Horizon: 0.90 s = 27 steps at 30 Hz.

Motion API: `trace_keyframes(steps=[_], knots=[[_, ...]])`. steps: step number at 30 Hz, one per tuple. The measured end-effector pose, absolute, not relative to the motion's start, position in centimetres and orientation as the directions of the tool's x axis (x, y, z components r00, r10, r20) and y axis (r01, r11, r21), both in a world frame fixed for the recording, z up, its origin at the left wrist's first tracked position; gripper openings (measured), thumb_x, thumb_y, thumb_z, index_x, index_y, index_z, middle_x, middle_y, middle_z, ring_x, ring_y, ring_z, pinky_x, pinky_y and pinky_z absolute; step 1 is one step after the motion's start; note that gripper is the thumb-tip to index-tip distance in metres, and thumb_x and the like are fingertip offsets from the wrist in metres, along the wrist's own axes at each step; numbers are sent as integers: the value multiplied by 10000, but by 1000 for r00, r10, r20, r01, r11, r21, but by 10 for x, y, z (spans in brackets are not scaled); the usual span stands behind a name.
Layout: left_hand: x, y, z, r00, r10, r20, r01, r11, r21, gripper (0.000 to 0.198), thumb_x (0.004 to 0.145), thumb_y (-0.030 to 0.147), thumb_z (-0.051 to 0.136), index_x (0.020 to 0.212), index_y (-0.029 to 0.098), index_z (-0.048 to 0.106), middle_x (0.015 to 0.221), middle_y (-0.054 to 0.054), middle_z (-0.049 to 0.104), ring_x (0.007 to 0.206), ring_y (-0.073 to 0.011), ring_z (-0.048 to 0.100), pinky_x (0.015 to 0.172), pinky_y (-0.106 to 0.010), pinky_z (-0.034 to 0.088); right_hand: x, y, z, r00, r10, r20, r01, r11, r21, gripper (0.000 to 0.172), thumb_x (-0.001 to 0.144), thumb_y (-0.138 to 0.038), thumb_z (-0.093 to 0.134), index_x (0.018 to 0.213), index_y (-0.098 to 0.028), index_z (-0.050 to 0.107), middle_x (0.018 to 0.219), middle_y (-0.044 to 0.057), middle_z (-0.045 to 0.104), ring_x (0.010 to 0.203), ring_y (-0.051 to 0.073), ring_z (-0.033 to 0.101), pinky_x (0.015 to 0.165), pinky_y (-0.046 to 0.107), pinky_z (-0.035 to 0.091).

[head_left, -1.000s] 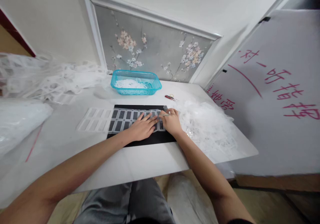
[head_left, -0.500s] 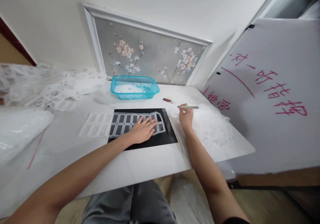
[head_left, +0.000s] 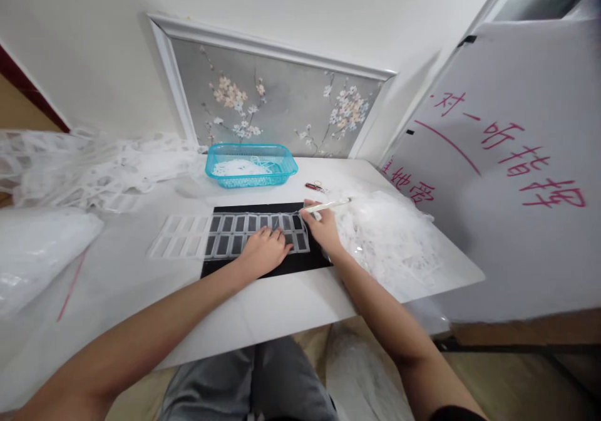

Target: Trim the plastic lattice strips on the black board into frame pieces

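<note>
A clear plastic sheet with two rows of rectangular frames (head_left: 188, 236) lies flat, its right part over a black mat (head_left: 263, 272). My left hand (head_left: 265, 250) presses on the sheet's right half, fingers slightly bent and apart, with nothing held. Pinched in my right hand (head_left: 323, 228) is a slim, pale pen-like tool (head_left: 333, 205). The tool's lower end is close to the sheet's upper right corner; whether it touches cannot be made out.
A blue plastic basket (head_left: 251, 165) with white strips stands at the back. Right of it lies a small red tool (head_left: 315, 187). White plastic scraps (head_left: 385, 239) are heaped at right, lattice sheets (head_left: 103, 167) at left. A stuffed plastic bag (head_left: 42, 252) sits front left.
My right hand has moved left with the pen-like tool, from over the scraps to the sheet's right end. My left hand's fingers have bent. The raised loop at the sheet's right end no longer shows.
</note>
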<state>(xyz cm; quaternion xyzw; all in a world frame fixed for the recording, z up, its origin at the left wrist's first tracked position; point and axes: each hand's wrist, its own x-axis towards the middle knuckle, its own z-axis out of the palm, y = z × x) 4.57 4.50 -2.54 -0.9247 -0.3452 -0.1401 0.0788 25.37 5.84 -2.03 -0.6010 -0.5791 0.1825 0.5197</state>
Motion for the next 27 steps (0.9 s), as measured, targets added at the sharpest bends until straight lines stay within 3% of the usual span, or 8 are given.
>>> trace_keyframes(steps=[2, 6, 20, 23, 27], knots=[[47, 43, -27, 711, 625, 322, 675, -735, -63, 388, 987, 372, 438, 1078, 107, 706, 1156, -185, 698, 1039, -332, 667, 862, -426, 517, 234, 59, -29, 202, 908, 368, 532, 213, -819, 237, 800, -339, 681, 998, -221, 739, 1129, 74, 730, 1178, 282, 577, 1077, 441, 391], [47, 43, -28, 703, 624, 340, 681, -729, -71, 362, 979, 369, 468, 1087, 119, 705, 1146, -171, 706, 1027, -321, 675, 860, -416, 517, 227, 58, -35, 147, 928, 342, 584, 197, -787, 199, 802, -268, 670, 974, -217, 754, 1042, 66, 752, 1079, 276, 635, 1035, 441, 431], [47, 41, -26, 674, 665, 320, 700, -714, 8, 368, 980, 356, 454, 1163, 134, 683, 1238, -160, 672, 1103, -328, 642, 896, -427, 519, 229, 56, -34, 1, 933, 361, 746, 240, -622, 204, 858, -274, 601, 993, -201, 735, 1055, 82, 753, 1156, 285, 597, 1036, 448, 437], [46, 44, -26, 668, 674, 316, 698, -714, 47, 388, 983, 353, 445, 1242, 146, 645, 1294, -152, 640, 1212, -335, 578, 979, -450, 492, 226, 50, -29, -96, 918, 385, 798, 302, -521, 191, 892, -253, 550, 973, -208, 718, 1064, 85, 739, 1266, 278, 525, 1127, 461, 348], [45, 53, -29, 698, 655, 291, 661, -745, 91, 380, 971, 319, 481, 1271, 132, 620, 1324, -125, 628, 1304, -290, 517, 1150, -431, 362, 219, 39, -22, -226, 891, 394, 844, 381, -378, 212, 898, -171, 496, 979, -224, 685, 1071, 85, 731, 1320, 247, 474, 1220, 477, 162]])
